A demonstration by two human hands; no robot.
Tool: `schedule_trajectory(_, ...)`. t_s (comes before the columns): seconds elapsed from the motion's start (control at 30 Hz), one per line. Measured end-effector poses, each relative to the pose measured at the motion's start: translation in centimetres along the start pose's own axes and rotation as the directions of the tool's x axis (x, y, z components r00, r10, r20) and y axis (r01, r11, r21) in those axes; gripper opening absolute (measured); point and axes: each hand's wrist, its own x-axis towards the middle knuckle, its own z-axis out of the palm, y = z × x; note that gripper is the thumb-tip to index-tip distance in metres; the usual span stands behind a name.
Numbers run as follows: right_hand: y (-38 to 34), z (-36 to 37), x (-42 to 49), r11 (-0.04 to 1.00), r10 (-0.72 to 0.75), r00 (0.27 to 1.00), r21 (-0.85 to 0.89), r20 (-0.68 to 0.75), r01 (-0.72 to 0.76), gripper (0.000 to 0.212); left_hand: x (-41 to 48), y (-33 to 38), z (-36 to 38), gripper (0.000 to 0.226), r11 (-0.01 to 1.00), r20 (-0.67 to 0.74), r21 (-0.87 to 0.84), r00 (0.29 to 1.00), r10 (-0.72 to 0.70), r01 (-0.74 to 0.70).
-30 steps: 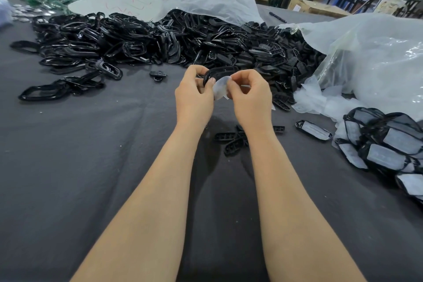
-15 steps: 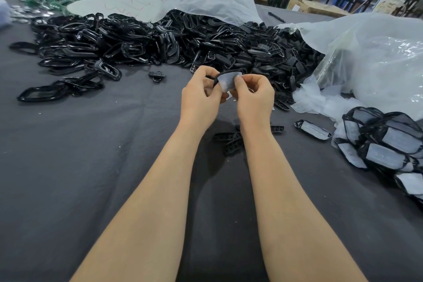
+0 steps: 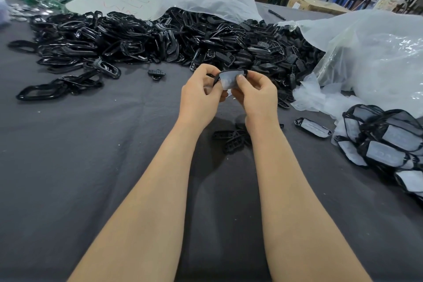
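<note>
Fingers [image 3: 240,79] of left hand [image 3: 200,98] and right hand [image 3: 257,98] clamp the light grey-padded black frame [image 3: 229,78], stiff-rimmed yet soft-faced, probably best pinched at three and nine o'clock.

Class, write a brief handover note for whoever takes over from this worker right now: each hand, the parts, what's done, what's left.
Left hand pinches the black frame at its left end; right hand grips the other end, thumb on the grey film.
Done: covered frames piled at right.
Left: likely press this film flat, then work through the heap of bare frames behind.
</note>
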Motion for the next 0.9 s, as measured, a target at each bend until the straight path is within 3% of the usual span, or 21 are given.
schedule_trajectory(0.43,0.17,-0.74,0.34,0.997,0.021,0.993,-0.074,0.113,-0.013,0.013,0.24,-0.33,-0.08,0.013,1.0,0.026,0.024,0.999,-0.02,0.02)
schedule_trajectory(0.73,0.22,-0.83,0.48,0.996,0.021,0.993,-0.094,0.115,-0.011,0.008,0.4,-0.61,-0.11,0.026,0.993,-0.001,-0.103,0.998,-0.055,0.054)
schedule_trajectory(0.9,0.28,-0.52,0.21,0.993,0.001,0.999,-0.119,0.046,0.004,0.007,0.37,-0.5,0.16,0.025,0.993,-0.015,-0.096,0.998,-0.067,0.066)
